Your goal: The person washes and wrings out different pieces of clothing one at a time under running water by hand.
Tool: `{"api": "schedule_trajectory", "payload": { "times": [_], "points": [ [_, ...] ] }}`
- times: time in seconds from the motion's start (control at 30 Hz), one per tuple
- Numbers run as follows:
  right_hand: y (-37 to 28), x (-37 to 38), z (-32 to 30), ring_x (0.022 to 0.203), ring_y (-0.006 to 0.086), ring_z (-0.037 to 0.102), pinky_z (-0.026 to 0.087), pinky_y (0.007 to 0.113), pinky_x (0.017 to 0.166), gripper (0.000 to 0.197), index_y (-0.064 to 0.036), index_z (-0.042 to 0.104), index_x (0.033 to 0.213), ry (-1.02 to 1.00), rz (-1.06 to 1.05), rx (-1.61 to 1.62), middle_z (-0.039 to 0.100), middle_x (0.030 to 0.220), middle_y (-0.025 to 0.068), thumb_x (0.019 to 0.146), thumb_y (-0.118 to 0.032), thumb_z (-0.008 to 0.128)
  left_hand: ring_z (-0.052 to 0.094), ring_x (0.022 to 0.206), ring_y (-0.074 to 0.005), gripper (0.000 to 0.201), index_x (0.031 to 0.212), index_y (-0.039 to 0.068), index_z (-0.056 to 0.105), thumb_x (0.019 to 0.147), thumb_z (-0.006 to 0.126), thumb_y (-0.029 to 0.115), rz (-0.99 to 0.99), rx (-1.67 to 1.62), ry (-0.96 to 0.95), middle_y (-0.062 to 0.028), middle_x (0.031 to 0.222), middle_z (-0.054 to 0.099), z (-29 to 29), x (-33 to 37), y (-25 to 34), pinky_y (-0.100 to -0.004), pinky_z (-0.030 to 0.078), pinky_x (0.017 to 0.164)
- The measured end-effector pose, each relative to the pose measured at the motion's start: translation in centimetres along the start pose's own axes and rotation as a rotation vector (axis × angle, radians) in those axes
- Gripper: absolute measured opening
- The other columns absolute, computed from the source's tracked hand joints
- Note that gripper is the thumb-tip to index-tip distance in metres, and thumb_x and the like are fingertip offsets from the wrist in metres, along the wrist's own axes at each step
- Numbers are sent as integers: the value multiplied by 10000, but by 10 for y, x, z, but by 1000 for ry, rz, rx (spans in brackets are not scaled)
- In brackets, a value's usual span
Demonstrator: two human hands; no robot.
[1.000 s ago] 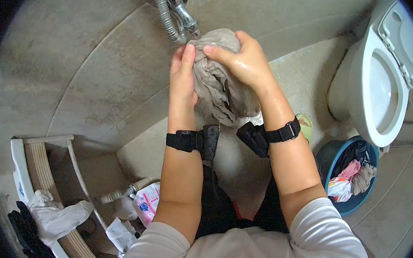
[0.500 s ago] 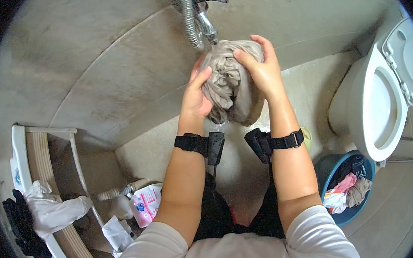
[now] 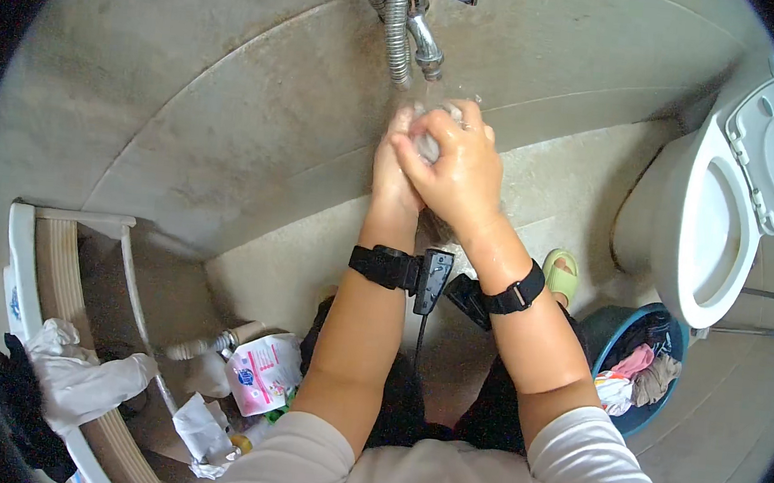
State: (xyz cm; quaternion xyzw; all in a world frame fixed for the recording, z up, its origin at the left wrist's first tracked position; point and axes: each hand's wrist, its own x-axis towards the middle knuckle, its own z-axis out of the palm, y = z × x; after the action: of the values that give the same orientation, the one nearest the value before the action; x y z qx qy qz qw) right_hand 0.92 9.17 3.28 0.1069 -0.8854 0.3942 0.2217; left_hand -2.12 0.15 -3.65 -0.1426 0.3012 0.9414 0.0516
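Below the chrome tap [image 3: 427, 50], my two hands press together around a wet beige-grey cloth [image 3: 427, 146]. Only a small part of the cloth shows between my fingers, so which garment or cloth it is stays unclear. My left hand [image 3: 393, 173] cups it from the left side. From the right and above, my right hand [image 3: 460, 167] wraps over it with bent fingers. Water runs from the spout onto the hands and splashes around them. A black strap with a small box sits on each wrist.
A ribbed metal hose [image 3: 395, 26] hangs left of the tap. At right stand a white toilet [image 3: 715, 229] and a blue tub [image 3: 650, 310] of clothes. A white shelf unit [image 3: 23, 279] draped with cloths and a pink-white packet [image 3: 263, 373] are at lower left. A green slipper [image 3: 562, 273] is on my foot.
My hands have closed in on the cloth, bunching it from a large spread bundle into a small lump. The right hand has turned over it. The view has shifted slightly.
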Motion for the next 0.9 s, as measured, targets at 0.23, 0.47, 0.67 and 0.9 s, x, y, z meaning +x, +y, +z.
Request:
{"api": "schedule_trajectory", "payload": {
  "times": [0.23, 0.47, 0.67, 0.9],
  "points": [
    [34, 9, 3, 776, 381, 587, 480, 465, 653, 187, -83, 623, 758, 30, 156, 72, 580, 860, 162, 779, -266, 595, 586, 762, -152, 232, 900, 13, 605, 850, 541, 231, 62, 242, 116, -61, 862, 606, 38, -16, -8, -299, 467, 651],
    [64, 29, 10, 625, 225, 591, 468, 370, 652, 305, 7, 627, 740, -56, 540, 598, 630, 654, 142, 813, -290, 615, 520, 690, -115, 209, 861, -11, 605, 805, 604, 189, 118, 516, 105, -39, 813, 586, 35, -23, -2, -262, 430, 625],
    [78, 28, 7, 943, 215, 583, 445, 331, 846, 327, -25, 594, 1041, -10, 308, 563, 622, 1035, 154, 803, -241, 649, 604, 832, -194, 223, 943, 16, 598, 820, 598, 202, -37, 91, -15, -77, 899, 626, 24, -15, 6, -333, 487, 758],
    [-3, -5, 11, 893, 334, 581, 525, 442, 685, 161, -143, 673, 861, -82, -94, 120, 594, 997, 99, 724, -223, 651, 596, 942, -238, 355, 1025, 51, 559, 919, 428, 363, -286, -675, -488, -95, 1028, 600, 4, -20, 10, -374, 490, 813]
  ]
}}
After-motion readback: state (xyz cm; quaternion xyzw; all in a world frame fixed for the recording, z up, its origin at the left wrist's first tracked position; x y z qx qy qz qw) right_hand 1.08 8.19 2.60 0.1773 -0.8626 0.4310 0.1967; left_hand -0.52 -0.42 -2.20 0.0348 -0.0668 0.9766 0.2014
